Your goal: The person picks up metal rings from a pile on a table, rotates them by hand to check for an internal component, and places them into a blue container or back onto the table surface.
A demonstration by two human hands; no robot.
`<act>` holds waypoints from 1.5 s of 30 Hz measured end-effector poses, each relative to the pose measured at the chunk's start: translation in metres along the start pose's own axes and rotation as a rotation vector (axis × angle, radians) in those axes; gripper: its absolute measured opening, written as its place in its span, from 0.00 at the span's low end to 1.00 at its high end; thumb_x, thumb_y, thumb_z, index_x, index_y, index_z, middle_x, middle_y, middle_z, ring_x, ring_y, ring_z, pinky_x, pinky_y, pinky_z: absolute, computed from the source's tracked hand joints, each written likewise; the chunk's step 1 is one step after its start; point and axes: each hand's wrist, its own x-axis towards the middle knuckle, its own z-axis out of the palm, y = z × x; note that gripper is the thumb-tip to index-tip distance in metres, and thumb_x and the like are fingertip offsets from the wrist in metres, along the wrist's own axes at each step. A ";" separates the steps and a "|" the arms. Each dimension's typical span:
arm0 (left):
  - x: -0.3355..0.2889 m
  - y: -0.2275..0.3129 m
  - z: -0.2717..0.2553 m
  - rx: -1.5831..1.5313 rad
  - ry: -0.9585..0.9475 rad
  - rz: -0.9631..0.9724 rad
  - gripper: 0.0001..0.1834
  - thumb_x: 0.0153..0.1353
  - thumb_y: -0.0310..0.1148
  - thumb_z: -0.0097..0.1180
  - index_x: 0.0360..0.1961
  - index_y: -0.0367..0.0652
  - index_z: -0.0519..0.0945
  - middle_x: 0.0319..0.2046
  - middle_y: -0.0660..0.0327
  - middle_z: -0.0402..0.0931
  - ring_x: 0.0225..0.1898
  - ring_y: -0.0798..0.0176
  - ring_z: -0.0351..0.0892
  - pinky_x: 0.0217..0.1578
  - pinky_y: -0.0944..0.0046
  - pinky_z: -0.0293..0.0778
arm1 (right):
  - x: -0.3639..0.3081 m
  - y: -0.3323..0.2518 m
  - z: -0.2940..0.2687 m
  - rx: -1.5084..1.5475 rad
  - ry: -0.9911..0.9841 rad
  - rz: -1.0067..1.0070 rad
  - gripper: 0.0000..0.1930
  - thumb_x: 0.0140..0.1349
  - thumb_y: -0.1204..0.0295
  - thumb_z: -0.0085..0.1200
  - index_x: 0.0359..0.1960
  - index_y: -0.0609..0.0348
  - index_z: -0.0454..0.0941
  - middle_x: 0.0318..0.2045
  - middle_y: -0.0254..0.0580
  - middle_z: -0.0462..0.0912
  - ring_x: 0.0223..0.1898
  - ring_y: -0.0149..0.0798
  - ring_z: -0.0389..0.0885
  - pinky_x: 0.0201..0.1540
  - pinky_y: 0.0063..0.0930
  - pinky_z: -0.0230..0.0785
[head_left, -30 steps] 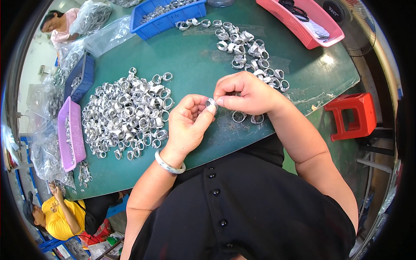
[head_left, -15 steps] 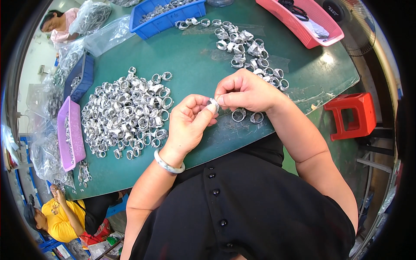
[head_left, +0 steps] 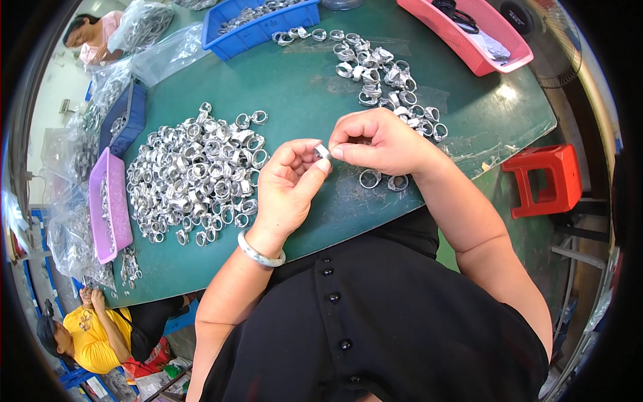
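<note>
Between the thumb and fingers of my left hand [head_left: 289, 175] is a silver metal ring [head_left: 323, 152], held up over the green table. My right hand [head_left: 378, 141] is closed in a pinch, its thumb and forefinger tips right beside that ring; whatever they grip is too small to make out. Two loose silver rings [head_left: 370, 178] lie below my right hand near the table's front edge. A big heap of similar rings [head_left: 194, 174] spreads left of my left hand. Beyond my right hand, more rings [head_left: 375, 67] form a loose band.
The green table [head_left: 295, 87] carries a blue bin [head_left: 261, 24] at the back, a pink basket [head_left: 469, 40] at back right and a purple basket [head_left: 110, 208] at left. A red stool [head_left: 546, 179] stands right. Co-workers sit at far left, one in a yellow shirt [head_left: 100, 342].
My left hand has tilted and shifted slightly left, turning the ring between its fingers. My right fingertips have moved slightly left and down. The yellow-shirted person's hands have moved.
</note>
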 end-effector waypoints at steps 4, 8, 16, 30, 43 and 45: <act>0.000 -0.005 -0.003 0.034 0.012 0.129 0.15 0.55 0.18 0.56 0.44 0.37 0.71 0.38 0.61 0.74 0.39 0.71 0.74 0.42 0.71 0.72 | 0.000 -0.004 0.002 0.041 0.045 0.056 0.05 0.55 0.73 0.56 0.29 0.62 0.79 0.21 0.29 0.77 0.23 0.20 0.71 0.27 0.16 0.64; 0.000 -0.008 -0.005 0.144 0.031 0.325 0.15 0.53 0.16 0.57 0.42 0.37 0.71 0.40 0.58 0.73 0.40 0.69 0.74 0.42 0.70 0.72 | 0.000 -0.012 0.003 0.083 0.025 0.141 0.04 0.57 0.75 0.56 0.31 0.63 0.78 0.25 0.30 0.78 0.25 0.22 0.73 0.29 0.16 0.66; -0.001 -0.009 -0.008 0.165 0.018 0.399 0.16 0.52 0.15 0.56 0.43 0.36 0.71 0.46 0.54 0.70 0.43 0.67 0.74 0.46 0.68 0.71 | -0.001 -0.011 0.003 0.078 0.016 0.120 0.04 0.58 0.76 0.55 0.33 0.64 0.78 0.26 0.32 0.79 0.25 0.22 0.75 0.29 0.15 0.67; 0.001 -0.008 -0.007 0.048 -0.003 0.400 0.20 0.54 0.15 0.54 0.47 0.38 0.67 0.48 0.53 0.70 0.47 0.64 0.74 0.50 0.65 0.70 | 0.000 -0.005 0.005 0.053 0.083 0.010 0.04 0.58 0.74 0.55 0.32 0.62 0.78 0.22 0.30 0.77 0.24 0.21 0.72 0.27 0.17 0.66; 0.001 -0.007 -0.009 0.140 -0.001 0.439 0.24 0.51 0.15 0.57 0.49 0.39 0.65 0.47 0.54 0.71 0.47 0.63 0.73 0.51 0.63 0.69 | 0.000 -0.004 0.005 0.052 0.076 -0.004 0.04 0.58 0.75 0.54 0.32 0.62 0.78 0.22 0.28 0.76 0.24 0.20 0.71 0.28 0.16 0.65; 0.002 -0.006 -0.008 0.169 0.008 0.472 0.24 0.51 0.16 0.59 0.49 0.38 0.66 0.46 0.55 0.71 0.46 0.65 0.73 0.50 0.64 0.70 | -0.001 -0.006 0.003 0.031 0.050 0.010 0.04 0.58 0.77 0.53 0.33 0.63 0.77 0.24 0.29 0.76 0.26 0.21 0.71 0.29 0.16 0.65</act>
